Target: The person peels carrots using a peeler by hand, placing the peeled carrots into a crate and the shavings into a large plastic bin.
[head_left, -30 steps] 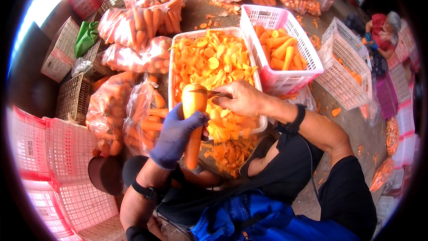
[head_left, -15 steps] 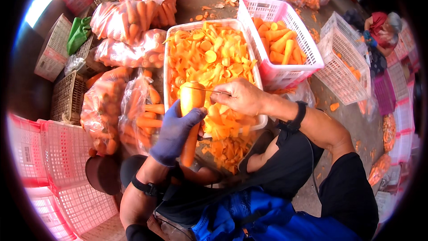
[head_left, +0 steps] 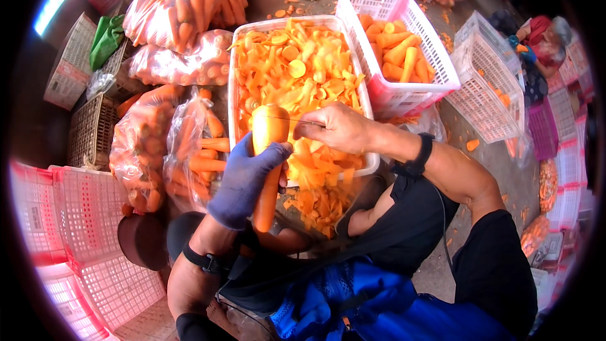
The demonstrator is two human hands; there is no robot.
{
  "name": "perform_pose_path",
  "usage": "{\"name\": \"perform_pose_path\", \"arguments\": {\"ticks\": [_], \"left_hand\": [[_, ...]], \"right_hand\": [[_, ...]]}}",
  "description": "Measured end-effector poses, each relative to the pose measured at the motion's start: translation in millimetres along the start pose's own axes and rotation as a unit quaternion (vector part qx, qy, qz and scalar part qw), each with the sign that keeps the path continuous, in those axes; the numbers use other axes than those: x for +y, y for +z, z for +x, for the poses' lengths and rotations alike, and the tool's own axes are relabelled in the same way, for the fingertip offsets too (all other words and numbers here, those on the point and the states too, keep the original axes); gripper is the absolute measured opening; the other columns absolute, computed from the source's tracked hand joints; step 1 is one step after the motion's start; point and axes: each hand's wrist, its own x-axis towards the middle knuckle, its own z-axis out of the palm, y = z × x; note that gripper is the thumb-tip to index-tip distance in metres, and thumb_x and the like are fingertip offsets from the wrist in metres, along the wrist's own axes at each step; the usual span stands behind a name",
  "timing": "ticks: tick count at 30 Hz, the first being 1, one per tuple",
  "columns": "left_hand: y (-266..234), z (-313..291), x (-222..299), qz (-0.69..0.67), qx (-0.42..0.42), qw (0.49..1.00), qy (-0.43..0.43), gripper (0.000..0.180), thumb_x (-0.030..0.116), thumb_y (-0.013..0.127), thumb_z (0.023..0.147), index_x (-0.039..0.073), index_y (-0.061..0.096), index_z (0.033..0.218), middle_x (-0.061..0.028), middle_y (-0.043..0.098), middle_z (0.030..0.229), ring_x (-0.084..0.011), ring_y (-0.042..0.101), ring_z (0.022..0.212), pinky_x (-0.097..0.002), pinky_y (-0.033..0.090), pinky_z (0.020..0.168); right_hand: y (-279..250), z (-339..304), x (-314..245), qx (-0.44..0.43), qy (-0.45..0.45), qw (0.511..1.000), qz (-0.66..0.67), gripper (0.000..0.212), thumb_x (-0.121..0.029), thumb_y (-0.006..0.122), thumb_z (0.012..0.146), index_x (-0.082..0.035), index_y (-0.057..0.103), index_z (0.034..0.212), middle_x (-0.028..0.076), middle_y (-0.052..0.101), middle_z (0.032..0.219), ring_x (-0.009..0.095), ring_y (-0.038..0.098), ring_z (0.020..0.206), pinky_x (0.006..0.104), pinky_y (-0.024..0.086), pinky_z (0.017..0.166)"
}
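My left hand [head_left: 252,177], in a dark purple-blue glove, is closed around a large carrot [head_left: 269,131]. The carrot stands nearly upright, its thick, smooth end at the top and its tail below the glove. My bare right hand [head_left: 336,127] grips a thin-bladed knife [head_left: 308,123], seen almost edge-on. The blade points left and reaches the carrot's upper part; the fingers hide much of the handle. Both hands are over the near part of a white tub [head_left: 374,163] heaped with orange carrot peelings [head_left: 297,57] and some round cut slices.
Right of the tub, a white-and-pink crate [head_left: 420,87] holds peeled carrots [head_left: 398,50]. Plastic bags of carrots [head_left: 146,145] lie to the left, beside stacked pink crates [head_left: 95,215]. Peelings lie on the floor below the tub. A co-worker [head_left: 544,47] sits at far right behind another crate [head_left: 486,88].
The carrot and both hands have shifted slightly in the view. My right hand has risen a little, with the blade still at the carrot's upper part. Both grips are unchanged.
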Motion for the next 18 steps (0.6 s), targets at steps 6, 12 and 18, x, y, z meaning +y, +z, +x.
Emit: {"name": "perform_pose_path", "arguments": {"ticks": [6, 12, 18], "left_hand": [[9, -7, 3, 0.048, -0.024, 0.998, -0.027, 0.035, 0.017, 0.075, 0.087, 0.001, 0.057, 0.112, -0.0050, 0.060, 0.072, -0.0138, 0.058, 0.052, -0.0253, 0.048, 0.048], [18, -3, -11, 0.103, 0.017, 0.994, 0.040, 0.036, 0.015, 0.075, 0.084, 0.000, 0.057, 0.111, -0.0058, 0.063, 0.076, -0.0132, 0.059, 0.054, -0.0251, 0.049, 0.050], [19, -3, -4, 0.109, -0.033, 0.993, 0.012, 0.037, 0.012, 0.074, 0.084, -0.001, 0.056, 0.113, -0.0061, 0.064, 0.080, -0.0132, 0.060, 0.054, -0.0259, 0.050, 0.048]], "right_hand": [[16, -1, 14, 0.044, -0.029, 0.999, -0.011, 0.027, -0.028, 0.060, 0.099, -0.005, 0.070, 0.110, 0.022, 0.069, 0.090, 0.037, 0.070, 0.086, 0.0396, 0.053, 0.072], [16, -1, 19, 0.039, -0.030, 0.999, 0.003, 0.031, -0.033, 0.059, 0.101, -0.006, 0.070, 0.113, 0.022, 0.069, 0.094, 0.036, 0.069, 0.090, 0.0405, 0.053, 0.075], [20, -2, 21, 0.023, 0.007, 1.000, 0.009, 0.033, -0.035, 0.056, 0.102, -0.005, 0.068, 0.112, 0.021, 0.069, 0.092, 0.032, 0.070, 0.085, 0.0401, 0.052, 0.076]]}}
